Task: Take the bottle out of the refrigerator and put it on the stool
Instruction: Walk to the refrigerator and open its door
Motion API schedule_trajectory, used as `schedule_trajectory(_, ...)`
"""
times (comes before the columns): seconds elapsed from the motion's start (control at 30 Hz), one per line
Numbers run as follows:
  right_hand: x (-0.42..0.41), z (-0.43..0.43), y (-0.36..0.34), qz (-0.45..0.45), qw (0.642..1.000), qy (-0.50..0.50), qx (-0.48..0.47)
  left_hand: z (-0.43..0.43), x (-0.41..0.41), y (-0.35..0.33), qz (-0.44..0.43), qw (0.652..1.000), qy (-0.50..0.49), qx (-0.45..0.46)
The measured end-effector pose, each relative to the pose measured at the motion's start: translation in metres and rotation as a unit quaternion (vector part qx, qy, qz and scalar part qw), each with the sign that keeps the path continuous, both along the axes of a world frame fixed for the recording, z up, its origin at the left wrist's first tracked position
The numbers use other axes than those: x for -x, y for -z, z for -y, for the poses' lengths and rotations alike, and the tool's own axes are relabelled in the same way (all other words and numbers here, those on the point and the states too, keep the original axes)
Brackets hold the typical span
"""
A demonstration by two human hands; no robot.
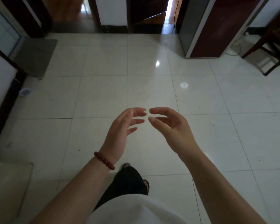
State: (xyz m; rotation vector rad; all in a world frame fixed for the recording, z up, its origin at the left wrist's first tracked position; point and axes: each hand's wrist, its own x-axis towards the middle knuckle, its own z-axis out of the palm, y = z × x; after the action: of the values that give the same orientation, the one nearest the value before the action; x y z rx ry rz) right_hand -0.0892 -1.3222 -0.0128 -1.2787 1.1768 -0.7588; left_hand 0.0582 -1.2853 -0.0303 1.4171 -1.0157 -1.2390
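Both hands are raised in front of the body over a glossy white tiled floor [103, 88], palms turned toward each other and nothing in either one. The left hand [121, 131] has its grip apart, fingers loosely curled and spread; a dark red beaded bracelet [104, 160] circles its wrist. The right hand [170, 126] is likewise apart and empty, thumb below the curved fingers. The fingertips of the two hands come very near each other at the middle of the view, and whether they touch cannot be told.

The refrigerator [207, 28] stands at the upper right, a tall cabinet with a dark red front and a grey side, its door closed, well apart from the hands. The bottle is not visible anywhere, and no stool can be made out with certainty. Just right of the refrigerator, the dark wooden legs of a chair [268, 50] reach the floor, with a white cable [236, 47] trailing along the tiles between the two.

At the left a grey mat [36, 57] lies by a glass door, and a small round whitish object [25, 92] sits near the dark baseboard. Below the arms a white garment [136, 209] and a black trouser leg [128, 181] show, with a foot stepping forward
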Motion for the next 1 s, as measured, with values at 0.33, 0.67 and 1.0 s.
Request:
schedule_trajectory(0.33, -0.012, 0.184, 0.002, -0.009, 1.0, 0.008, 0.02, 0.188, -0.009, 0.005, -0.017, 1.0, 0.014, 0.006)
schedule_trajectory(0.67, -0.011, 0.343, -0.014, -0.011, 0.998, 0.055, 0.031, 0.358, -0.016, -0.011, -0.015, 0.999, 0.047, 0.004)
schedule_trajectory(1.0, 0.031, 0.505, -0.011, -0.025, 0.997, 0.051, 0.056, 0.53, 0.029, -0.008, -0.071, 0.996, 0.038, -0.023)
